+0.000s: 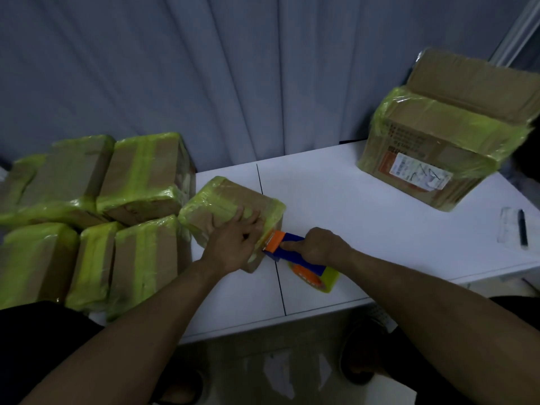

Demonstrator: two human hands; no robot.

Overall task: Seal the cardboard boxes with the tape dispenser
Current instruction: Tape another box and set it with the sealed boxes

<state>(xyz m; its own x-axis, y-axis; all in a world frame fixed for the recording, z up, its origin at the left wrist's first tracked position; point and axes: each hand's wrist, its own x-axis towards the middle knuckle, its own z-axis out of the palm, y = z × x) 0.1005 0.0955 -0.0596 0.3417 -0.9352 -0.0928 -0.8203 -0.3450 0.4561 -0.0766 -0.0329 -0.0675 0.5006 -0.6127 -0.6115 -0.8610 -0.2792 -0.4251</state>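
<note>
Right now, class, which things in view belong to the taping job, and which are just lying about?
In use: small box, pressed by the left hand; tape dispenser, gripped by the right hand.
Lying idle: pen, clear plastic sleeve, taped boxes stacked at left, large box at right.

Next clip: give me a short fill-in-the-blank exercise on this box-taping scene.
1. The ___ hand grips the dispenser.
2. The big box at the table's far end has its top flaps ___.
3. The stack of taped boxes sits to the person's ___.

Missing words: right; open; left.
</note>
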